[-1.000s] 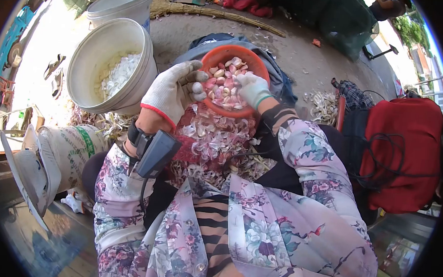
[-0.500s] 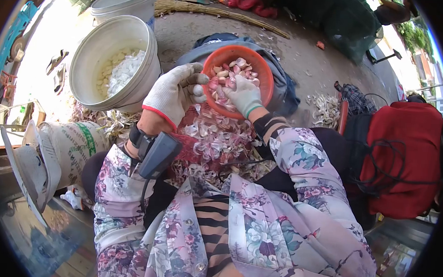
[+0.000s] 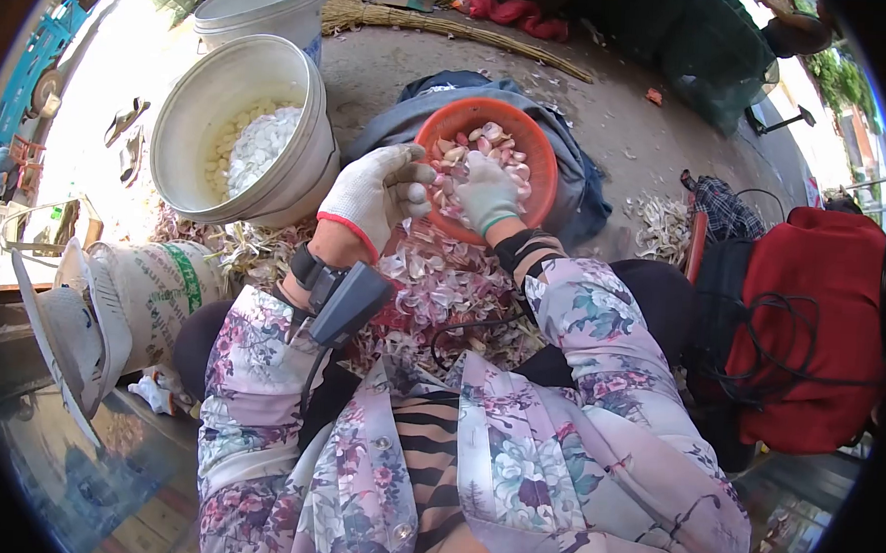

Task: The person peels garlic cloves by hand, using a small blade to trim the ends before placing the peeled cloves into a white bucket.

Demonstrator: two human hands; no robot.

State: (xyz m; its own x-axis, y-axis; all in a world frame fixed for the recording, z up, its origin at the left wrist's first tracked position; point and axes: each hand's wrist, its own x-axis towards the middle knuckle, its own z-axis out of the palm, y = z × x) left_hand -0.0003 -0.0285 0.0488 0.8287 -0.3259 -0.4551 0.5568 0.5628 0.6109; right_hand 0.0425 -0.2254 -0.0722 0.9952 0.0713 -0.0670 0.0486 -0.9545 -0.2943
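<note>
An orange bowl (image 3: 546, 162) of pinkish garlic cloves (image 3: 492, 139) rests on dark blue-grey cloth. My right hand (image 3: 490, 191), in a pale glove, reaches into the bowl with its fingertips among the cloves; whether it grips one is hidden. At the bowl's left rim is my left hand (image 3: 377, 195), in a white glove with a red cuff. Its fingers are curled together, and what they hold, if anything, cannot be made out. Below both hands lies a heap of garlic skins (image 3: 443, 277). A large white bucket (image 3: 185, 128) on the left holds peeled white cloves (image 3: 262, 150).
Behind the large bucket stands another bucket (image 3: 261, 12). A straw broom (image 3: 456, 25) lies across the ground beyond the bowl. On the right are a red bag (image 3: 821, 326) with black cords and a plaid cloth (image 3: 722, 206). A white hat (image 3: 74, 342) leans by a printed sack (image 3: 162, 287).
The view has shifted slightly, so the bowl and buckets appear farther right. My right hand remains in the bowl, and my left hand stays beside its rim with fingers still curled.
</note>
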